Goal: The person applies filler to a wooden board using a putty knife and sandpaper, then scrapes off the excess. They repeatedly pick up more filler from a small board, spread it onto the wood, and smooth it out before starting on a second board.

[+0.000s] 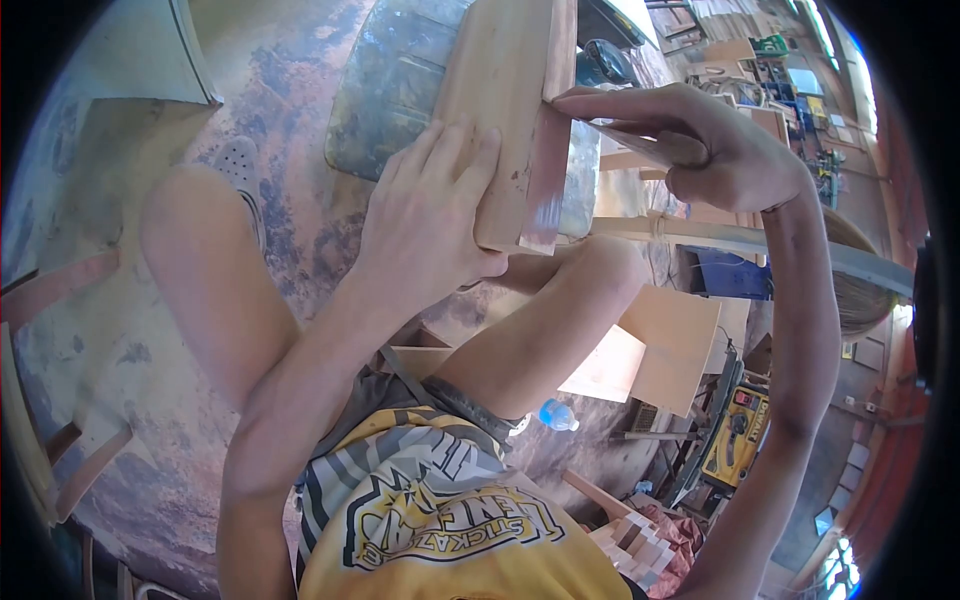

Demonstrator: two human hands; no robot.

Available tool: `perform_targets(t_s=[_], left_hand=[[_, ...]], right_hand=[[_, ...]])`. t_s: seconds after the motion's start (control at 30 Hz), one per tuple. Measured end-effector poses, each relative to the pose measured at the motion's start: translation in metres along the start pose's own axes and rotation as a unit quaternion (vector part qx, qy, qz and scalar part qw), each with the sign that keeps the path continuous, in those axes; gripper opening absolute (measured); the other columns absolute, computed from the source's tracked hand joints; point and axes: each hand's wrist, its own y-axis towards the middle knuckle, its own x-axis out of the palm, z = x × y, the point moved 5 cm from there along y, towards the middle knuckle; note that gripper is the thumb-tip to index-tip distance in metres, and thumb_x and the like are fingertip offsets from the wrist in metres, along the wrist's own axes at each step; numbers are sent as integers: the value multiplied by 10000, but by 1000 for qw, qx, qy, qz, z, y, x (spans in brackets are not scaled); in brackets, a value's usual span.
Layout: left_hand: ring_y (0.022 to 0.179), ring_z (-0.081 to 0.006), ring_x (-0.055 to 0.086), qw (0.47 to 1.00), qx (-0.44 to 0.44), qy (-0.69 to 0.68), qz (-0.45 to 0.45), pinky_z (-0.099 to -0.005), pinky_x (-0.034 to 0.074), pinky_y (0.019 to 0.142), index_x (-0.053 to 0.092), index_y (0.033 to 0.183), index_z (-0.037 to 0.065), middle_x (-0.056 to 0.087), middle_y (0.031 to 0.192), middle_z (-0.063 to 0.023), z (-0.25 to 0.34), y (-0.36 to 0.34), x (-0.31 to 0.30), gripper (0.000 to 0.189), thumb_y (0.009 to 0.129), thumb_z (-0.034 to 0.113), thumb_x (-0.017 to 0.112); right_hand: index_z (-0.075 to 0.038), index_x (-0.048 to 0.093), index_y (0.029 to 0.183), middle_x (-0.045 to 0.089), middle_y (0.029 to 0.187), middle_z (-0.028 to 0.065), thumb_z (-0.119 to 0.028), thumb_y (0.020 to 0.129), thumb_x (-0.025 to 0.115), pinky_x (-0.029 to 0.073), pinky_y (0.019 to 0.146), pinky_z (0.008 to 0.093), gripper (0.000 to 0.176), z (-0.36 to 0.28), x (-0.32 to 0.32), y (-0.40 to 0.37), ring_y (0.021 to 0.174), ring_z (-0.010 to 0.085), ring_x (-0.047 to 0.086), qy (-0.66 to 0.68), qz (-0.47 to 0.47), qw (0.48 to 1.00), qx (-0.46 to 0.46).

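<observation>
In the head view, a wooden piece (pixel 512 100) lies at the top centre, its near end pointing back toward the seated person, between and above the knees. The left hand (pixel 425 210) is half spread over the near end, fingers laid on the upper face and the thumb apparently tucked at the lower edge, a grip that probably steadies the piece against sideways pressure. The right hand (pixel 728 140) is bent nearly closed, with a thin sheet (pixel 655 148) pinched between fingers and thumb; its fingertips meet the right edge of the wood, perhaps to feel or work that side. Beneath the wood is a stained, round-cornered tabletop (pixel 385 95); whether the piece rests fully on it is hard to tell. A dark object (pixel 605 62), too unclear to name, sits beyond the wood. The floor (pixel 285 95) is blotched and worn. To the right are flat panels (pixel 676 350), a blue-tinted bottle (pixel 558 415), a yellow machine (pixel 738 435) and a pile of wood blocks (pixel 638 545), with workshop clutter further back.
</observation>
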Motion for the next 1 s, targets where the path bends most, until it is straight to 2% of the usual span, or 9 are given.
perform_targets(t_s=[0.1,0.17,0.37,0.5,0.57,0.6,0.67,0.9,1.0], left_hand=[[1216,-379,473,1000,-15,-12,-10,-448,410,978,470,1309,17,483,1274,-217,0,1,-3,930,495,258,849],[1214,-376,476,1000,-14,-5,-8,-447,411,978,475,1305,20,487,1271,-219,1,1,-1,922,497,260,849],[1196,-369,499,1000,-14,-3,11,-442,421,966,513,1274,23,512,1243,-226,-1,-1,0,882,498,270,851],[1198,-362,504,1000,-10,8,17,-432,434,957,531,1262,15,519,1247,-233,0,-1,-2,873,491,265,854],[1200,-362,505,1000,-8,12,17,-429,434,960,536,1258,14,521,1250,-233,0,-2,-2,872,486,263,856],[1202,-363,506,1000,-8,19,18,-426,435,963,541,1255,12,522,1254,-234,-1,-2,-2,872,481,261,858],[1203,-365,506,1000,-9,16,21,-428,433,969,548,1249,12,523,1257,-235,0,-2,-2,867,479,261,859],[1215,-372,499,999,-13,-2,30,-436,412,1005,557,1247,12,521,1275,-247,-2,-1,1,880,461,264,864],[1173,-386,530,1000,-7,8,28,-436,430,988,522,1279,-7,498,1314,-260,0,-1,-1,897,480,224,859]], right_hand=[[14,491,1362,615,1206,78,8,421,437,338,1017,183,943,-5,4,-4,585,41,388,-4,-1,1000,0],[14,505,1353,644,1092,43,8,425,439,375,932,182,931,-6,9,-7,592,49,386,-4,-18,1000,-2],[17,515,1342,628,909,4,19,447,427,364,971,190,899,-22,20,-10,593,61,335,20,-25,996,82],[10,509,1345,650,1054,61,41,471,420,352,1045,238,879,-25,29,-15,716,83,525,13,-44,997,59],[-20,558,1310,591,798,27,55,528,457,369,1006,236,792,-30,33,-19,595,98,366,14,34,999,-17],[-20,558,1310,591,798,27,55,528,457,369,1006,236,792,-29,36,-21,595,98,366,14,34,999,-14],[-33,567,1304,661,1056,77,48,531,468,399,930,226,784,-31,39,-21,615,98,402,15,35,999,-38],[-33,538,1330,656,1144,81,49,542,461,428,823,228,795,-41,47,-25,614,97,388,-2,-27,999,22],[-25,525,1335,651,1162,97,52,545,454,428,849,238,796,-42,51,-28,701,120,508,13,-20,999,25]])
